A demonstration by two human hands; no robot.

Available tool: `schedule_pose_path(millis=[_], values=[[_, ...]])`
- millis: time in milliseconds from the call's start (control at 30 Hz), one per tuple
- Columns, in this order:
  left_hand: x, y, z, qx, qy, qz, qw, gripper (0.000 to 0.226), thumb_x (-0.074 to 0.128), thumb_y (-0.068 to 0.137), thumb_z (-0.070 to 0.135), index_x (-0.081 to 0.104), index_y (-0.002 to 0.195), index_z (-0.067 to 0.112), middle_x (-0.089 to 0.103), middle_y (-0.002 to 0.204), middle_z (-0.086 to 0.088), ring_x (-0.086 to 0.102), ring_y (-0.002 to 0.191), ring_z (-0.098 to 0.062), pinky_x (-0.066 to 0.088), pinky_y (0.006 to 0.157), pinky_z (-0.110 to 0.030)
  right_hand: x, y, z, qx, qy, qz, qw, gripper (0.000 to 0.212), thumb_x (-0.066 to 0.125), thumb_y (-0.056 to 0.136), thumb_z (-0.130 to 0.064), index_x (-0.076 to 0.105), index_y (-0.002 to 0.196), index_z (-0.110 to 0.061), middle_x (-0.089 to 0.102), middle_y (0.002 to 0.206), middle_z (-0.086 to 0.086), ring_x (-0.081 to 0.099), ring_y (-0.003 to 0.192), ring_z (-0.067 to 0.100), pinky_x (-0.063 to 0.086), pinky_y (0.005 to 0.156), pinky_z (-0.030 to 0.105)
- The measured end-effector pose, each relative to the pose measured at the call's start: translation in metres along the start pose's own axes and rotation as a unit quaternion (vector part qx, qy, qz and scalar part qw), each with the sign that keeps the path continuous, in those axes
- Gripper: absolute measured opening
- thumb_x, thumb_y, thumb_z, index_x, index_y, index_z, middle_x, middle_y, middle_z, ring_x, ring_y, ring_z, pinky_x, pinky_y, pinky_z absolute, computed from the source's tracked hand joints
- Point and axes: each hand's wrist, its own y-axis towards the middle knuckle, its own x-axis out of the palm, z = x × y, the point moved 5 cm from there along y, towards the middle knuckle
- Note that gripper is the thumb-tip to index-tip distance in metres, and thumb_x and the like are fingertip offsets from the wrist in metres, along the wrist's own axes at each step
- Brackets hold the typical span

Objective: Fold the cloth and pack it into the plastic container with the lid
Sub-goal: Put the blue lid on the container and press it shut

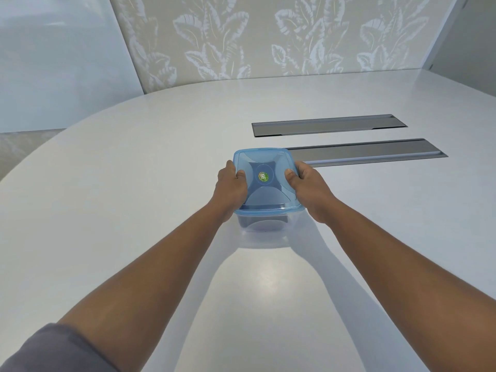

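The fingers of the left hand (230,187) and the right hand (306,189) pass down behind the sides of the plastic container (264,220), so only the thumbs show on the lid (265,178). The cloth (264,208) shows only as a dark mass through the tinted plastic; its folds cannot be told. The print on the round sticker (263,176) is too small to read. The worktop (134,210) is cut off by the left, right and bottom edges, as are both upper arms and the grey sleeve (53,350)
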Motion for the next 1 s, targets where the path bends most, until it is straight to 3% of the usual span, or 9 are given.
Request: schedule_pose_path(millis=[167,333,467,567,667,800,867,933,1000], values=[[0.001,0.004,0.001,-0.036,0.043,-0.003,0.998,0.035,0.032,0.107,0.035,0.04,0.134,0.014,0.036,0.143,-0.01,0.048,0.125,-0.037,0.047,0.103,-0.056,-0.002,0.006,0.0,0.032,0.025,0.007,0.999,0.023,0.05,0.104,-0.032,0.06,0.123,-0.024,0.068,0.121,0.0,0.067,0.109,0.025,0.053,0.1,0.053],[0.002,0.008,-0.002,-0.049,0.064,0.01,0.997,0.044,0.035,0.104,0.048,0.042,0.136,0.019,0.038,0.141,-0.01,0.045,0.127,-0.037,0.045,0.104,-0.057,-0.002,0.003,-0.001,-0.008,-0.078,0.033,0.996,0.023,0.043,0.104,-0.036,0.06,0.115,-0.024,0.069,0.107,0.0,0.067,0.097,0.026,0.058,0.083,0.045],[0.004,0.01,-0.002,-0.022,0.089,0.011,0.996,0.052,0.042,0.101,0.053,0.041,0.14,0.018,0.041,0.14,-0.009,0.046,0.127,-0.037,0.045,0.103,-0.057,-0.002,0.003,0.0,-0.042,-0.141,0.042,0.988,0.025,0.038,0.107,-0.032,0.059,0.117,-0.026,0.064,0.097,-0.009,0.061,0.09,0.017,0.044,0.066,0.03],[0.002,0.019,0.002,-0.003,0.101,0.0,0.995,0.055,0.042,0.102,0.051,0.036,0.144,0.015,0.038,0.148,-0.01,0.044,0.131,-0.038,0.043,0.106,-0.057,-0.001,0.004,0.0,-0.05,-0.169,0.032,0.984,0.026,0.036,0.108,-0.029,0.057,0.122,-0.021,0.065,0.106,-0.001,0.061,0.096,0.022,0.043,0.072,0.032],[-0.001,0.032,0.009,0.012,0.105,0.0,0.994,0.05,0.036,0.107,0.044,0.036,0.146,0.012,0.038,0.151,-0.015,0.043,0.133,-0.04,0.041,0.108,-0.054,0.001,0.006,0.0,-0.057,-0.206,0.014,0.977,0.036,0.036,0.109,-0.025,0.05,0.141,-0.013,0.061,0.135,0.01,0.055,0.121,0.032,0.038,0.088,0.029],[-0.006,0.053,0.013,-0.003,0.088,0.042,0.995,0.046,0.031,0.11,0.037,0.055,0.12,-0.001,0.058,0.128,-0.022,0.059,0.107,-0.038,0.049,0.087,-0.045,0.0,0.007,-0.004,-0.083,-0.306,0.014,0.948,0.039,0.033,0.107,-0.022,0.052,0.132,0.002,0.061,0.131,0.021,0.055,0.118,0.039,0.044,0.096,0.039],[-0.007,0.062,0.014,-0.008,0.091,0.058,0.994,0.044,0.03,0.111,0.036,0.056,0.102,0.002,0.062,0.112,-0.016,0.055,0.09,-0.03,0.04,0.073,-0.036,0.0,0.01,-0.008,-0.084,-0.356,0.013,0.931,0.034,0.034,0.104,-0.022,0.058,0.117,-0.001,0.065,0.115,0.021,0.058,0.107,0.041,0.047,0.084,0.044],[-0.008,0.069,0.012,-0.024,0.082,0.067,0.994,0.04,0.03,0.111,0.034,0.054,0.099,0.004,0.058,0.102,-0.011,0.051,0.086,-0.027,0.036,0.072,-0.033,0.003,0.018,-0.015,-0.078,-0.41,0.009,0.909,0.028,0.038,0.101,-0.028,0.055,0.101,-0.006,0.065,0.103,0.017,0.058,0.091,0.036,0.04,0.07,0.039],[-0.006,0.075,0.008,-0.049,0.05,0.061,0.996,0.034,0.03,0.109,0.031,0.05,0.098,0.006,0.051,0.093,-0.004,0.048,0.085,-0.025,0.035,0.069,-0.032,0.01,0.026,-0.02,-0.058,-0.43,0.009,0.901,0.029,0.041,0.1,-0.035,0.05,0.103,-0.007,0.062,0.111,0.016,0.052,0.085,0.032,0.037,0.07,0.037]])
